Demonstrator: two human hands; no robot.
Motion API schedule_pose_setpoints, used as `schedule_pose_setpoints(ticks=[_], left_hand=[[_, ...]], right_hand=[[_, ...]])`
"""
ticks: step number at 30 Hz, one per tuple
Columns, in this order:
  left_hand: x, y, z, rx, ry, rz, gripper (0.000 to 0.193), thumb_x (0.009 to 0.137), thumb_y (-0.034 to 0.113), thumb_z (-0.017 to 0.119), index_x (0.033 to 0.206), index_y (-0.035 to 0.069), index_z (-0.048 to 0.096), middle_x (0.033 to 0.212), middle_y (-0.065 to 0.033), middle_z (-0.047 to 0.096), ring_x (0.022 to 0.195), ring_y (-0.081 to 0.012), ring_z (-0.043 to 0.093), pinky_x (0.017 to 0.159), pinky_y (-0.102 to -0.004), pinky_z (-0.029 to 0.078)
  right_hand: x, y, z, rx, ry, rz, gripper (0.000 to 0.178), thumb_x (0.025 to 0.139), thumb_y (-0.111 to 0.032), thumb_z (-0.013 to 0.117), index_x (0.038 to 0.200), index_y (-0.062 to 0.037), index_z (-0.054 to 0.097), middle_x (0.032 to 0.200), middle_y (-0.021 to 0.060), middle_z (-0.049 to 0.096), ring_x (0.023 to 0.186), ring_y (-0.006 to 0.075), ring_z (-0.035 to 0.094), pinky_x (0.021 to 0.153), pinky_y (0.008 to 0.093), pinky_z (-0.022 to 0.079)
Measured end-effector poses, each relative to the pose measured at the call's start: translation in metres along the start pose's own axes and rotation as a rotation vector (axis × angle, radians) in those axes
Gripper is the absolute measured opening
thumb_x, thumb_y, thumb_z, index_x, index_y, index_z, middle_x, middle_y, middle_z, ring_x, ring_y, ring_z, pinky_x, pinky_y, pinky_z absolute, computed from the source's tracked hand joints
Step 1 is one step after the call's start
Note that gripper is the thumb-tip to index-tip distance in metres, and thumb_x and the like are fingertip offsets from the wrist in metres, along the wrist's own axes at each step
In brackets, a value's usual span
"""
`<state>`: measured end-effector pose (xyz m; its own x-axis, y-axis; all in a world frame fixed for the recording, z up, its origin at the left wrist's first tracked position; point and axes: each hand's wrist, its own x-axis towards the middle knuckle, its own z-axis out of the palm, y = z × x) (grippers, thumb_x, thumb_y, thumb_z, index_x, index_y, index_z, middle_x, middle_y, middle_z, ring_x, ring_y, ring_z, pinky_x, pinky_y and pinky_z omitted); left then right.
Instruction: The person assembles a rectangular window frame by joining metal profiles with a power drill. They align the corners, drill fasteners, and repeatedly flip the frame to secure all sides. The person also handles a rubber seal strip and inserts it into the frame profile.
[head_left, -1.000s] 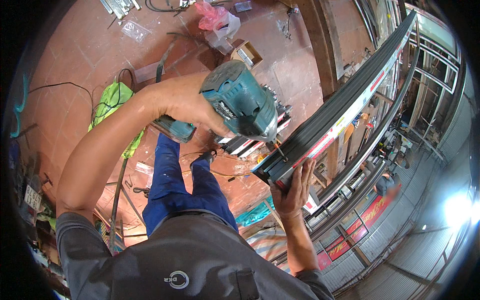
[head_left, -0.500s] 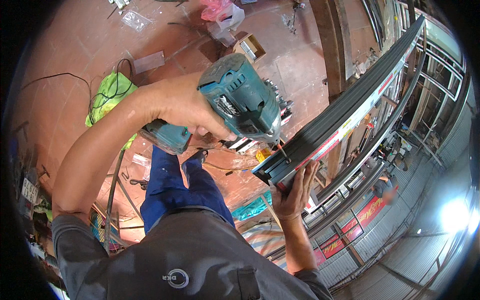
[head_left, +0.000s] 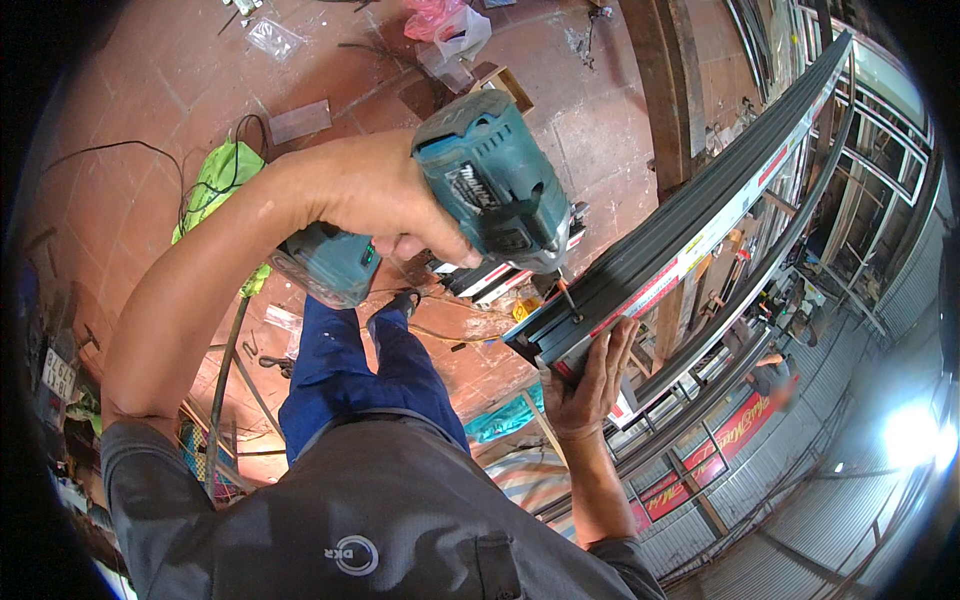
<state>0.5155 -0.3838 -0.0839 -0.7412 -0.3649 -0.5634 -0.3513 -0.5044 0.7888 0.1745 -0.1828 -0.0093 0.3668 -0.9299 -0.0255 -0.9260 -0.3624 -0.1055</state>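
Observation:
My left hand [head_left: 390, 200] is closed round the handle of a teal and black cordless impact driver [head_left: 490, 185]. Its thin bit [head_left: 568, 297] slants down to the near end of a long dark grey metal profile [head_left: 690, 225], its tip at or very near the surface; whether a screw sits there is too small to tell. Along its side the profile carries a white and red film strip. My right hand [head_left: 588, 385] grips that near end, fingers laid along the filmed side and thumb at the end face.
More long profiles and frames [head_left: 740, 310] run beside the workpiece on the right. A wooden beam [head_left: 668, 90] crosses behind. On the tiled floor lie a yellow-green cloth [head_left: 222, 180] with a black cable, plastic bags [head_left: 460, 30] and a small open box [head_left: 505, 85]. Another person [head_left: 768, 375] is farther right.
The impact driver has lifted slightly, up and to the right in the view, and more of its bit shows. My right hand and the profile have stayed nearly in place.

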Motion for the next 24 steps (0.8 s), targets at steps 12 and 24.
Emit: schedule_pose_setpoints(ticks=[12, 24], left_hand=[[-0.005, -0.006, 0.016, -0.106, 0.11, 0.014, 0.024, 0.078, 0.026, 0.088, 0.079, 0.006, 0.075, 0.062, -0.0012, 0.064, 0.052, -0.0122, 0.059, 0.052, -0.0308, 0.046], [-0.059, -0.023, -0.021, -0.169, 0.434, 0.021, 0.03, 0.084, 0.032, 0.088, 0.093, 0.007, 0.074, 0.069, -0.0047, 0.068, 0.056, -0.0136, 0.06, 0.051, -0.0309, 0.046]], right_hand=[[-0.006, 0.006, 0.007, 0.032, 0.073, 0.0, 0.074, 0.102, -0.039, 0.071, 0.157, 0.0038, 0.045, 0.164, 0.0361, 0.041, 0.152, 0.0571, 0.04, 0.122, 0.0614, 0.036], [0.006, 0.001, -0.005, 0.058, 0.222, 0.016, 0.067, 0.087, -0.051, 0.083, 0.142, -0.0154, 0.069, 0.155, 0.0273, 0.05, 0.141, 0.0468, 0.05, 0.116, 0.0547, 0.04]])
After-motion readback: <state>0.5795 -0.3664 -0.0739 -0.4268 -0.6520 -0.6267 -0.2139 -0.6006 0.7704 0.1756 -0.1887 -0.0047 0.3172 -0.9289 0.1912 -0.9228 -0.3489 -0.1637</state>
